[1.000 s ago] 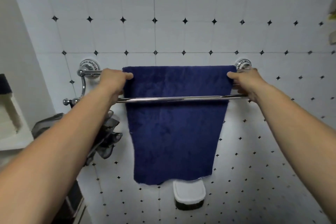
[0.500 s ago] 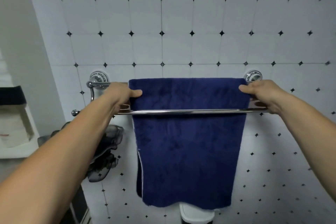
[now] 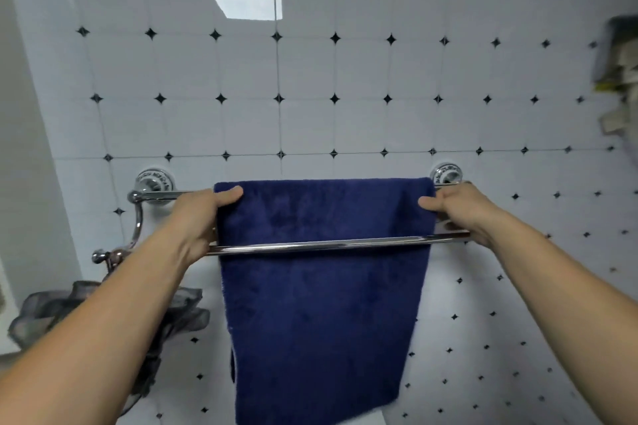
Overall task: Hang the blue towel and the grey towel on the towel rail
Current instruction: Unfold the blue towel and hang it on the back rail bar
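Blue towel (image 3: 321,304) draped over the rear bar of the towel rail (image 3: 321,246), both hands pinching its top corners.

The towel rail is a chrome double-bar unit on the tiled wall (image 3: 310,79). The blue towel hangs from the rear bar and falls behind the front bar, its lower edge leaving the frame. The left hand (image 3: 200,217) grips the towel's upper left corner, thumb on the front face, fingers closed behind the fold. The right hand (image 3: 455,207) grips the upper right corner likewise, just beside the right wall mount (image 3: 446,174). Bare rear bar shows only between the left hand and the left mount (image 3: 153,180); the towel's right edge sits close to the right mount. The front bar is uncovered along its whole visible length. A grey towel (image 3: 179,314) hangs bunched below the rail's left end, partly behind the left forearm.
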Action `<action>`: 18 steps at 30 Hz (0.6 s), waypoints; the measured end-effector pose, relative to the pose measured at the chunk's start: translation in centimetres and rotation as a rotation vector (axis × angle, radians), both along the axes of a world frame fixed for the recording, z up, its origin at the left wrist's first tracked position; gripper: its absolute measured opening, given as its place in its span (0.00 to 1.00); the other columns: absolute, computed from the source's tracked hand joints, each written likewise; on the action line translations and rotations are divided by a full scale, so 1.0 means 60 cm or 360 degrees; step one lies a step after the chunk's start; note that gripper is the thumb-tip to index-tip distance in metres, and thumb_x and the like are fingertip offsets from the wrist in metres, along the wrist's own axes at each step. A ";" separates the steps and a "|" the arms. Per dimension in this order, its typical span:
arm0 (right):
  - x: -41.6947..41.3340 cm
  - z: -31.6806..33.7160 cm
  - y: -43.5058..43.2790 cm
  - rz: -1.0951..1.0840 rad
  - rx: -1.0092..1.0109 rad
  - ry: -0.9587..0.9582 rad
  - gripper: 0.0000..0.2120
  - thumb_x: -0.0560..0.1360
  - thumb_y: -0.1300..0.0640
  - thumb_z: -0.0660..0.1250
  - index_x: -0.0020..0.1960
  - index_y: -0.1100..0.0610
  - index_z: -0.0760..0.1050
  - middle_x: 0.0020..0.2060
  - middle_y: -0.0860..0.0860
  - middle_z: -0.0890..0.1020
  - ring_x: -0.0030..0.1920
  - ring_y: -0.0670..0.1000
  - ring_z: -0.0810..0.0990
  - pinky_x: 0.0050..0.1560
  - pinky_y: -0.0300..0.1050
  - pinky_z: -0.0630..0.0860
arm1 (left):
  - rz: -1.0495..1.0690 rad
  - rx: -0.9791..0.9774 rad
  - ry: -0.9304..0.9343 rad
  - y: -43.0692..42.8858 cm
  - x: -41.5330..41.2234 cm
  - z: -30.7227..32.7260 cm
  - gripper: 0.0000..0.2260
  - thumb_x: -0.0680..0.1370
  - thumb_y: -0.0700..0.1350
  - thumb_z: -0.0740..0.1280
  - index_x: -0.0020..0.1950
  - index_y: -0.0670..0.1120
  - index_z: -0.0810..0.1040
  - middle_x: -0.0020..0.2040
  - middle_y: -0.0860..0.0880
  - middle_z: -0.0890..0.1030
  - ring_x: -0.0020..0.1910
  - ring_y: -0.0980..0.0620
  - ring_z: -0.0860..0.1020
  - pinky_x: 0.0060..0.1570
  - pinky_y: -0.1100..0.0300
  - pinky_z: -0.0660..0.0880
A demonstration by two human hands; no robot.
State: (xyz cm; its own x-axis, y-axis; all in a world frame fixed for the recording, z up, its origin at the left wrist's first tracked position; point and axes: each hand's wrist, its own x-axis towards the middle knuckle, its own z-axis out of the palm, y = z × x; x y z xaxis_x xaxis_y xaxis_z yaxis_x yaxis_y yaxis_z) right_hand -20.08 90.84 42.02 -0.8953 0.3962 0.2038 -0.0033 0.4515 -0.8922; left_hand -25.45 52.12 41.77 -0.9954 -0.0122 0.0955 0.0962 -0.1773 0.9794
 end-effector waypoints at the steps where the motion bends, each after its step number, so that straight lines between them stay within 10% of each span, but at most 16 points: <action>1: 0.001 0.003 0.006 0.0001 0.0034 -0.0028 0.16 0.72 0.59 0.73 0.30 0.54 0.71 0.25 0.47 0.80 0.29 0.49 0.77 0.39 0.45 0.70 | -0.0043 -0.0056 -0.0019 0.002 -0.001 0.001 0.03 0.73 0.42 0.73 0.45 0.45 0.82 0.37 0.49 0.86 0.30 0.54 0.83 0.32 0.62 0.77; 9: -0.028 0.044 0.005 -0.0179 0.1376 0.0196 0.09 0.75 0.53 0.65 0.52 0.44 0.80 0.50 0.46 0.82 0.57 0.54 0.74 0.55 0.49 0.69 | -0.0120 0.0246 -0.0224 0.012 -0.001 0.032 0.14 0.81 0.49 0.59 0.40 0.43 0.75 0.29 0.47 0.79 0.33 0.47 0.79 0.36 0.52 0.77; 12: -0.029 0.070 0.011 -0.0202 0.1385 0.0090 0.08 0.76 0.54 0.64 0.44 0.43 0.77 0.48 0.49 0.81 0.57 0.53 0.73 0.56 0.48 0.66 | -0.0014 0.0217 -0.0187 0.004 -0.008 0.033 0.08 0.80 0.41 0.59 0.43 0.43 0.74 0.38 0.45 0.78 0.36 0.48 0.78 0.27 0.58 0.80; 18: -0.023 0.073 0.025 -0.0331 0.1447 0.0084 0.09 0.75 0.58 0.60 0.44 0.45 0.76 0.42 0.43 0.77 0.55 0.53 0.76 0.48 0.46 0.65 | 0.0048 0.0068 -0.0064 -0.012 -0.023 0.036 0.11 0.77 0.41 0.69 0.58 0.41 0.76 0.46 0.44 0.80 0.40 0.49 0.79 0.41 0.57 0.77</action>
